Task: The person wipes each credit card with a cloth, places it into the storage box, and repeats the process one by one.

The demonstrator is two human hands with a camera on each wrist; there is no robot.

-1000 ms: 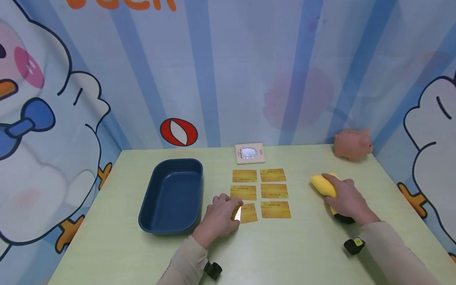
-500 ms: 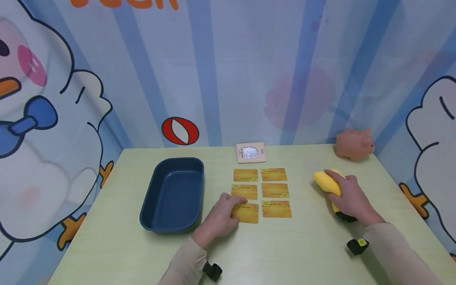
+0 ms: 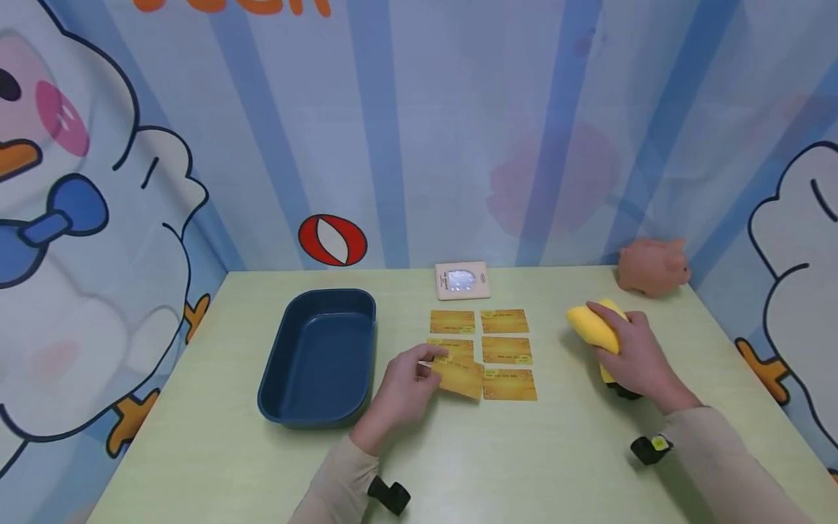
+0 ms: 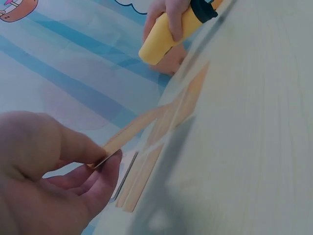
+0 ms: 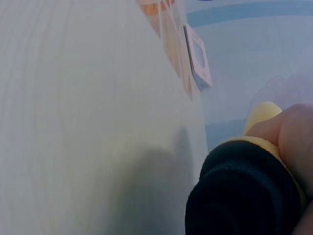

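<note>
My left hand [image 3: 401, 386] pinches a gold card [image 3: 460, 378] between thumb and fingers, at the near left of a two-column layout of cards. The left wrist view shows this card [image 4: 134, 128] raised at a slant, its shadow on the table. It overlaps another gold card [image 3: 452, 345] behind it, while several more, such as the near right card [image 3: 509, 385], lie flat. On the right, my right hand [image 3: 640, 356] grips a yellow, gun-shaped handheld thing [image 3: 592, 327] by its handle. Its black end [image 5: 239, 191] fills the lower right wrist view, close over the table.
A dark blue rectangular bin [image 3: 264, 389] stands left of the cards on the pale table [image 3: 524, 466]. Behind the cards lies a flat pink box [image 3: 462, 281] with a shiny window. A pink pig figure [image 3: 653, 268] stands at the back right, near the printed cloth backdrop [image 3: 452, 131].
My left hand set the near left card flat, then lifted it again, tilted and shifted up and right. The right hand moved slightly left with the yellow thing.
</note>
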